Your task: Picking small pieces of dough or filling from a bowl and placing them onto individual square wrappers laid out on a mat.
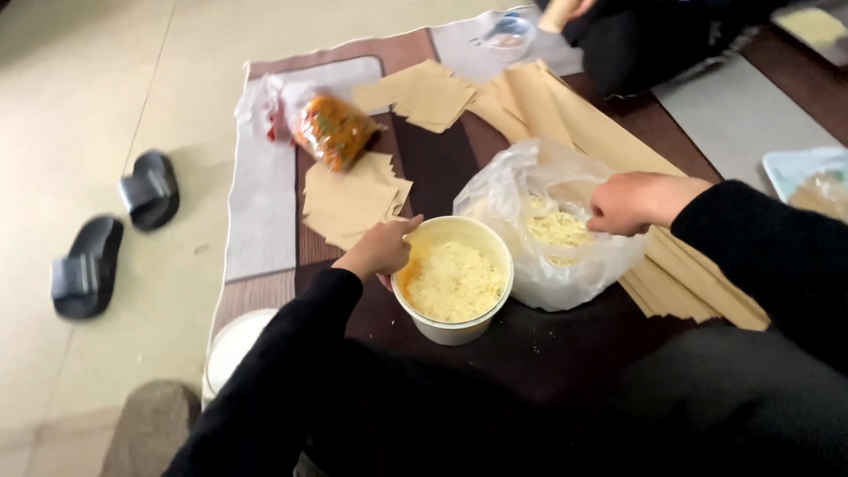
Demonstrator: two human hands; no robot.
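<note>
A round cream tub (455, 331) filled with pale yellow shredded food stands on the dark mat in front of me. My left hand (382, 248) grips its left rim. To its right lies a clear plastic bag (530, 190) holding more of the yellow shreds. My right hand (638, 201) is closed on the bag's right side near its opening. Both arms wear black sleeves.
Stacks of tan paper squares (346, 201) and long tan sheets (574, 119) lie on the mat. A bag of orange food (333, 131) sits at the back left. Two black sandals (84, 265) rest on the floor. Another person (654, 40) sits opposite. A white lid (231, 346) lies by my left arm.
</note>
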